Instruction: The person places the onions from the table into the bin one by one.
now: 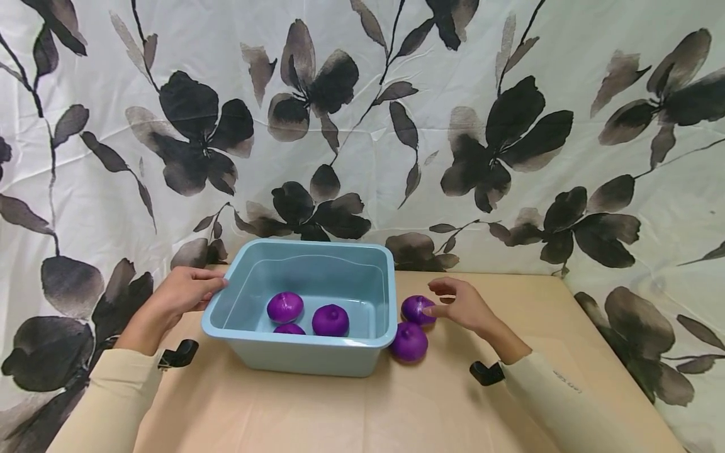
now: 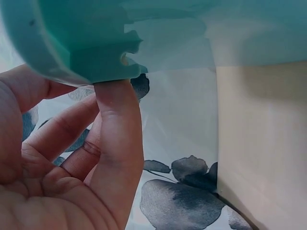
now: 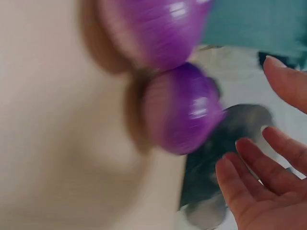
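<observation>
A light blue plastic basin stands on the table. My left hand pinches its left rim between thumb and fingers, which shows close up in the left wrist view. Inside lie three purple onions: one at the left, one farther right, and one partly hidden behind the front rim. Two more sit outside against the basin's right side, a rear onion and a front onion. My right hand is beside the rear onion, fingers spread and holding nothing; the right wrist view shows a gap between them.
The tan tabletop spreads in front and to the right of the basin. A white cloth with dark flowers hangs behind the table and down its sides. Each wrist wears a small black camera, the right one low over the table.
</observation>
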A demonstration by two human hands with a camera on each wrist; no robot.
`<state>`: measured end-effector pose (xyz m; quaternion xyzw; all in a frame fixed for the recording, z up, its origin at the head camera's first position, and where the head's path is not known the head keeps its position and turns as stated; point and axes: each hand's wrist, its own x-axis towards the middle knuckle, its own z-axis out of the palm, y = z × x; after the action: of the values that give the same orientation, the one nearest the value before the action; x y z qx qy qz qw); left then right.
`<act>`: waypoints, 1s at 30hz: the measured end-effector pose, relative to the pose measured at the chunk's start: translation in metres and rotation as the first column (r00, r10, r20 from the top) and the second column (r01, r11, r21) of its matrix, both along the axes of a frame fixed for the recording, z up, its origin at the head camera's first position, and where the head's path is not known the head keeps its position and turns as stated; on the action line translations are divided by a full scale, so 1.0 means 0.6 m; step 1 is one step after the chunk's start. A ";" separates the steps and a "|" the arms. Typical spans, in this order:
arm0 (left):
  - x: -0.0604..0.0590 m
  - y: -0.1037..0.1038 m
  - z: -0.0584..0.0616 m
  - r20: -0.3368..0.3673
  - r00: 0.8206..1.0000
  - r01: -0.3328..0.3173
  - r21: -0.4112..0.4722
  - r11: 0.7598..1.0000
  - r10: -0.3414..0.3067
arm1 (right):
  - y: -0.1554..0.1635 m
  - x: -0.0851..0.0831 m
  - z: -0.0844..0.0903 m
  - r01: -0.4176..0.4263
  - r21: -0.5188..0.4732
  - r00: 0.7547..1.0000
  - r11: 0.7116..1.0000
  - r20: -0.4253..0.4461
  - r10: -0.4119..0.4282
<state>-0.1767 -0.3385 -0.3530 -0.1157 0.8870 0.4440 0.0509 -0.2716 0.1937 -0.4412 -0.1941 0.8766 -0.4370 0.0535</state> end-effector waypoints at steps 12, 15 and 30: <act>-0.004 0.001 0.000 -0.013 1.000 0.022 0.058 0.998 -0.021 | -0.006 -0.012 -0.077 0.051 -0.012 0.993 0.999 0.103 -0.050; -0.002 -0.002 -0.002 -0.008 1.000 0.017 0.065 0.998 -0.016 | -0.017 -0.015 -0.091 0.052 0.001 0.993 0.999 0.110 -0.052; 0.003 -0.001 -0.003 -0.021 1.000 0.023 0.091 0.996 -0.022 | -0.021 -0.020 -0.103 0.114 0.022 0.991 0.993 0.064 -0.115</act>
<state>-0.1748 -0.3394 -0.3547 -0.0988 0.8676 0.4845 0.0524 -0.2837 0.1811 -0.5032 -0.1287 0.8881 -0.4373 0.0585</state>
